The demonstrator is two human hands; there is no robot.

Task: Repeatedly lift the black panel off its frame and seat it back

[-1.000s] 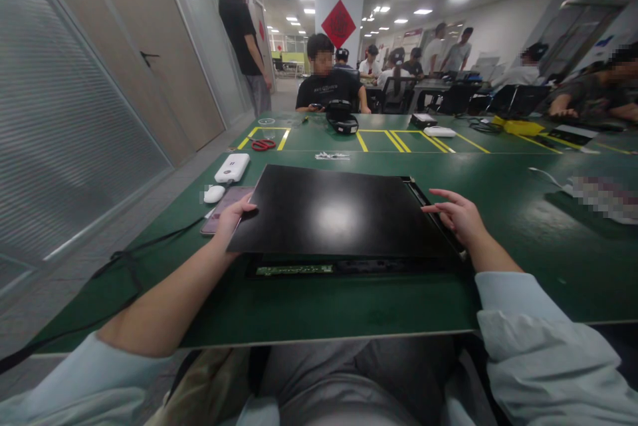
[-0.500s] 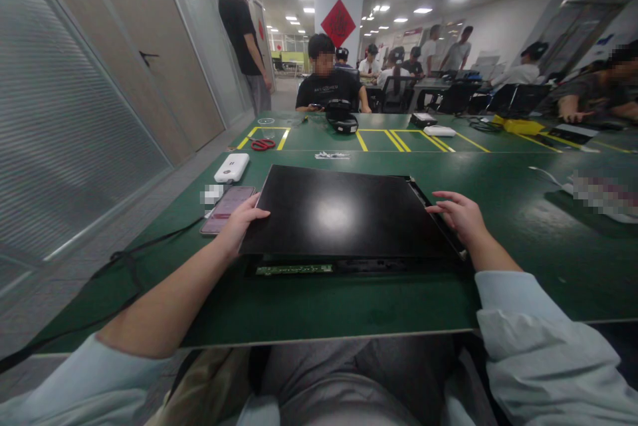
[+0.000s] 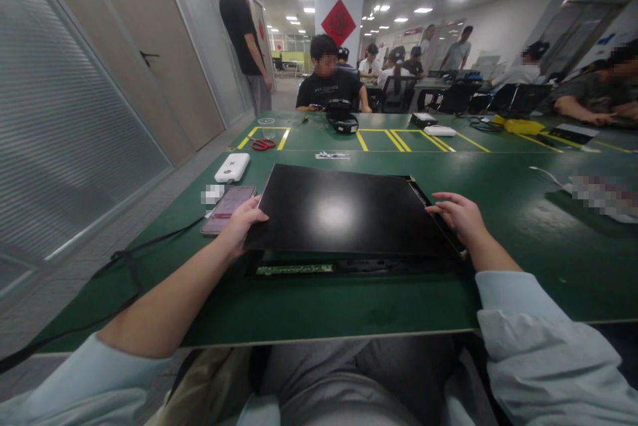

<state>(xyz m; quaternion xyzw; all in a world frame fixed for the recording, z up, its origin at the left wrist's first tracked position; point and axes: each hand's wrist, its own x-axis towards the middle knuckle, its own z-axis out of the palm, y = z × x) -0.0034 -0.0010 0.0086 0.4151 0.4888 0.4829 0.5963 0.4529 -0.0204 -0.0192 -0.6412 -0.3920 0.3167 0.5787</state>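
A flat black display panel (image 3: 343, 213) lies tilted over a black frame (image 3: 399, 266), its left side raised. My left hand (image 3: 246, 220) grips the panel's left edge, thumb on top and the other fingers mostly hidden. At the right side, my right hand (image 3: 456, 213) has its fingers stretched and apart, with fingertips at the frame's right edge; whether they press on it I cannot tell. Below the panel's near edge, a green circuit board strip (image 3: 294, 269) shows in the frame.
Left of the panel lie a phone (image 3: 229, 210) and a white power bank (image 3: 232, 167). Red scissors (image 3: 263, 144), small white pieces (image 3: 332, 155) and a black headset-like device (image 3: 341, 117) lie farther back. A person (image 3: 331, 84) sits across the green table (image 3: 349, 313).
The panel's left side has shifted slightly up and to the right with my left hand. My right hand has stayed nearly still.
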